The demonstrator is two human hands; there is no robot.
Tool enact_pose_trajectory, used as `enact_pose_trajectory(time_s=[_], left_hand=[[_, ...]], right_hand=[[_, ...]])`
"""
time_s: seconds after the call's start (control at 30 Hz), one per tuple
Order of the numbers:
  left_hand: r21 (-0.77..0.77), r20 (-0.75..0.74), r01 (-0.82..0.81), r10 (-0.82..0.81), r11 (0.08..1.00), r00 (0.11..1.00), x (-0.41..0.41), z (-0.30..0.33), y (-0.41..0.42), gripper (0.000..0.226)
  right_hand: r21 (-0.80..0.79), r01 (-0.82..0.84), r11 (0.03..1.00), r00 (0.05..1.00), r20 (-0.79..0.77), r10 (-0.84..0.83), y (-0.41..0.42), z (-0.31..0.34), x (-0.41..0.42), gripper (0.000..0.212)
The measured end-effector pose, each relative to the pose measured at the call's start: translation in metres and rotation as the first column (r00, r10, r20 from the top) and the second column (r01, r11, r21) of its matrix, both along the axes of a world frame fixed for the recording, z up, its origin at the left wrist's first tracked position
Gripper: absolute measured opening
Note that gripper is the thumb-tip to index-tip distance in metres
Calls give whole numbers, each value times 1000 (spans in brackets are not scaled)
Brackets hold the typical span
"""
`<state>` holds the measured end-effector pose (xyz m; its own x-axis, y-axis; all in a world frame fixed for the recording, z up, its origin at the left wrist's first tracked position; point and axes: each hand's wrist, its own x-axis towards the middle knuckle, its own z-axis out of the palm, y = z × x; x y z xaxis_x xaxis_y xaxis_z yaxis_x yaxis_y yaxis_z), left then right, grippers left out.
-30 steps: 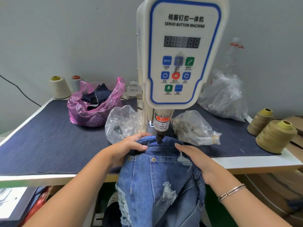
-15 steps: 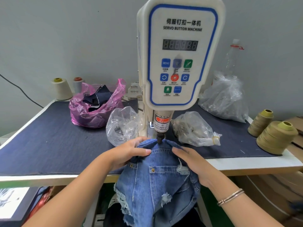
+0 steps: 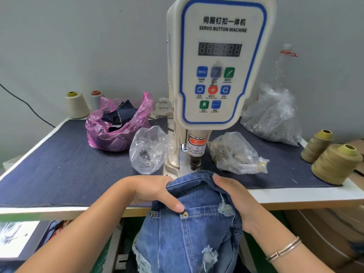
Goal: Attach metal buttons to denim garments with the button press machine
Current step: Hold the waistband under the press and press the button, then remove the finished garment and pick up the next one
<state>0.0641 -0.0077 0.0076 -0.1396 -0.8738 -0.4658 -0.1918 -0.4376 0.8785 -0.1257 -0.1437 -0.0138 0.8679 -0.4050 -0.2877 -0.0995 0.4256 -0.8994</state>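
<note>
- Denim garment (image 3: 197,223), mid-blue, frayed rips, brass rivets, hangs off the near edge of the surface (image 3: 69,174); lower part cut off by frame bottom.
- Left hand (image 3: 155,191) grips the bunched waistband from the left, thumb on top just by a rivet (image 3: 185,214).
- Right hand (image 3: 234,198) grips the same fold from the right, fingers curled over the edge; metal bangle (image 3: 283,250) on wrist.
- Garment top sits just in front of and below the press punch (image 3: 195,164); lower die hidden by cloth.
- Surface: white-edged board covered with dark navy denim sheet, slightly creased.
- Button press machine (image 3: 220,62), cream plastic, blue-outlined panel, coloured keys, digit display blurred.
- Clear crinkled plastic bag (image 3: 147,150) left of column; another clear bag (image 3: 236,152) right, small metal parts inside, hard to make out.
- Pink bag (image 3: 118,125) with dark fabric scraps, further left.
- Two olive thread cones (image 3: 334,164) at right edge; pale cone (image 3: 75,105) and grey one at back left.
- Large clear bag (image 3: 273,115) and clear bottle (image 3: 283,64) at back right.
- Plain grey wall (image 3: 78,46), black cable along left.
</note>
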Motion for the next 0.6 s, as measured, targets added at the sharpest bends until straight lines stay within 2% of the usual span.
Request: enact_pose_trajectory(time_s=[0.23, 0.47, 0.6], left_hand=[[87, -23, 56, -55, 995, 998, 2, -6, 16, 62], [101, 30, 59, -62, 993, 998, 12, -4, 32, 45], [74, 95, 39, -46, 996, 994, 23, 2, 45, 38]], right_hand=[[-24, -48, 999, 998, -40, 47, 18, -2, -1, 38], [-90, -77, 993, 992, -102, 68, 36, -3, 10, 43], [-181, -149, 972, 986, -103, 132, 49, -4, 15, 28]])
